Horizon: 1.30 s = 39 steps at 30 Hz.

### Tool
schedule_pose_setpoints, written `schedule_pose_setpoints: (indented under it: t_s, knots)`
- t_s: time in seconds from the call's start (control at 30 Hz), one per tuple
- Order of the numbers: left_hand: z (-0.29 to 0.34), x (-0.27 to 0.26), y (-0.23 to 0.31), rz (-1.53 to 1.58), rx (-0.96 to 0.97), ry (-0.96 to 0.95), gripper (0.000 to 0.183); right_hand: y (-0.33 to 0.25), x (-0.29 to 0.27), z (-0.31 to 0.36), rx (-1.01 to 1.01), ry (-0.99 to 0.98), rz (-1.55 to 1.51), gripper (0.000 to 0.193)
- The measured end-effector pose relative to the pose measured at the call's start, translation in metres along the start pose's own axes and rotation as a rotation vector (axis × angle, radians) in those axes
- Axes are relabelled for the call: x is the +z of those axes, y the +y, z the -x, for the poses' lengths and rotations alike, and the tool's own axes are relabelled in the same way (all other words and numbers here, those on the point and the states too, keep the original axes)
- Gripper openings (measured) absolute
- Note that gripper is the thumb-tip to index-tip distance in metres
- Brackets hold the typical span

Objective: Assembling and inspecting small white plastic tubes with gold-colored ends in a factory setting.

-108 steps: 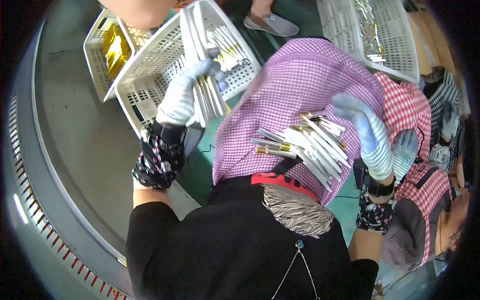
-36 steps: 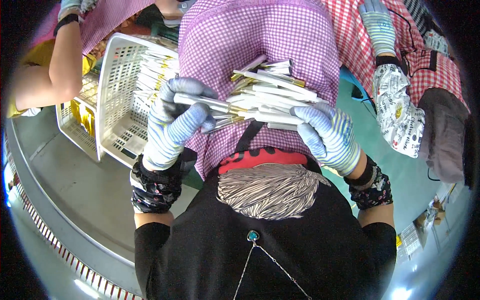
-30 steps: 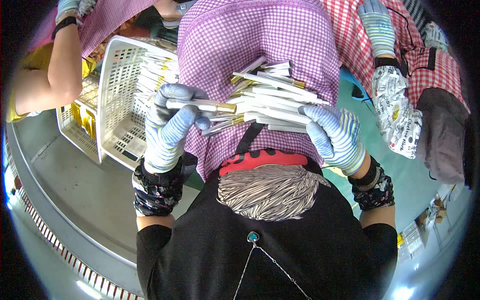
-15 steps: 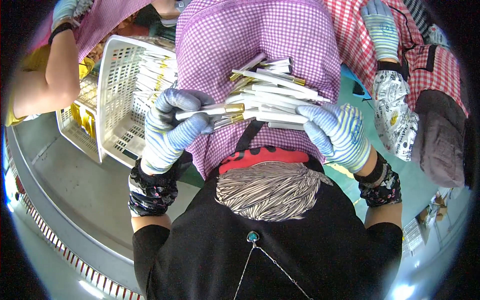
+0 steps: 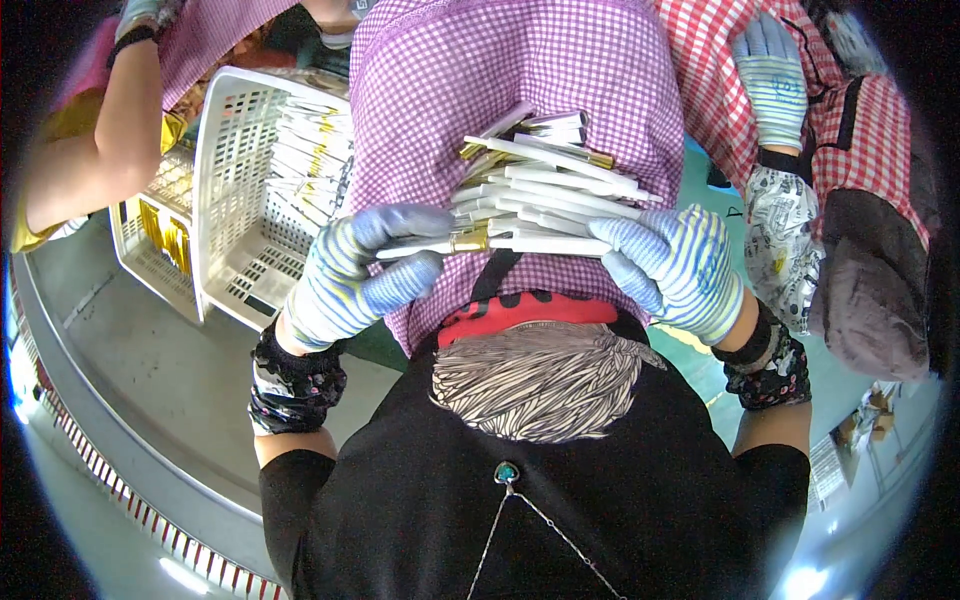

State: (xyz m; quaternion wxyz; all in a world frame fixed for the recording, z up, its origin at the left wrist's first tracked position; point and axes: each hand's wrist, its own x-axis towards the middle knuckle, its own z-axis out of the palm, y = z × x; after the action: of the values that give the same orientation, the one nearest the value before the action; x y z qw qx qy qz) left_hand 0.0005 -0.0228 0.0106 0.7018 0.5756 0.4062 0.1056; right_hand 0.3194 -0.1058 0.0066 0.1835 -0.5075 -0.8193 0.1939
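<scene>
gold-collared piece (image 5: 470, 240) loosely pinched in left hand (image 5: 350, 270), white stick (image 5: 545, 244) pinched in right hand (image 5: 685, 268); looks like ends being lined up mid-frame; steady aim needed next

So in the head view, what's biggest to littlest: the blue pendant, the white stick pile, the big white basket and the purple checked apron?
1. Purple checked apron
2. Big white basket
3. White stick pile
4. Blue pendant
</scene>
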Motion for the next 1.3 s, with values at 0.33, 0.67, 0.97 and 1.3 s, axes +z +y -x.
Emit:
schedule_pose_setpoints:
  t_s: [0.33,0.67,0.97,1.3]
  knots:
    - [-0.013,0.004,0.009,-0.249,0.196,-0.213,0.027,-0.012,-0.013,-0.013,-0.166,-0.047,0.086,0.022]
    - [-0.007,0.004,-0.003,-0.646,0.553,-0.281,0.029,-0.014,-0.008,-0.005,0.13,-0.408,-0.353,0.026]
    - [0.014,0.012,-0.014,-0.995,0.51,-0.124,0.038,0.018,0.0,-0.024,0.031,-0.099,0.191,0.028]
    - [-0.005,0.004,-0.016,-1.068,0.296,0.079,0.022,0.028,0.012,-0.042,0.04,-0.248,0.382,0.031]
